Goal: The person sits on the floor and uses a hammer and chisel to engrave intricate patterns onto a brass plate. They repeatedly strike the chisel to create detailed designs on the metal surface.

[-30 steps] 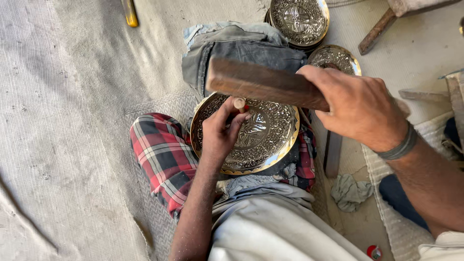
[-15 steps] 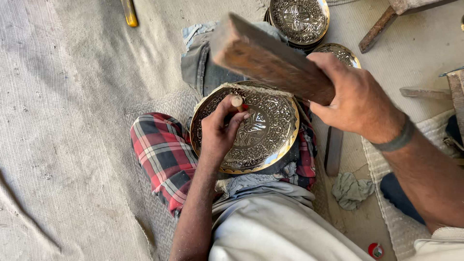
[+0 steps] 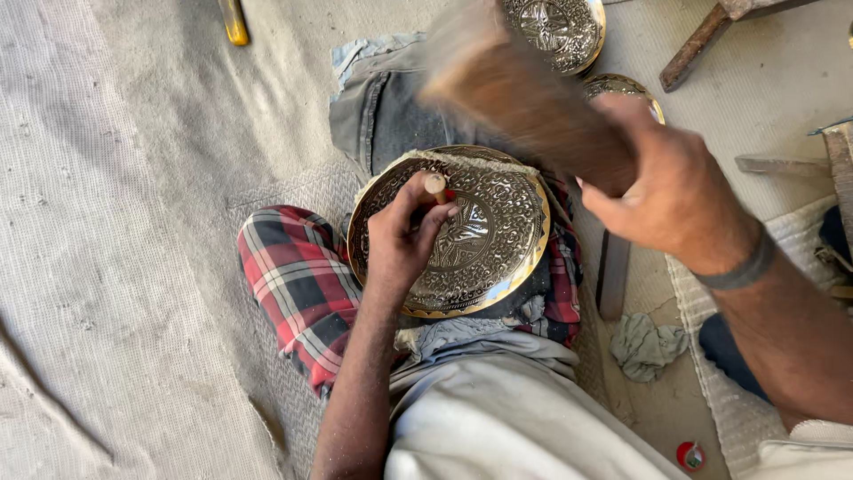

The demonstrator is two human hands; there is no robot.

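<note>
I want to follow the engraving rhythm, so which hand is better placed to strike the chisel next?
Probably the right hand: it grips the raised wooden mallet. The left hand steadies the chisel on the brass plate.

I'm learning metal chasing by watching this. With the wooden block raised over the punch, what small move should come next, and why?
Probably bring the blurred wooden block in the right hand down onto the punch's wooden top. The left hand already holds it upright on the round engraved brass plate, so the tool looks set for a strike.
</note>
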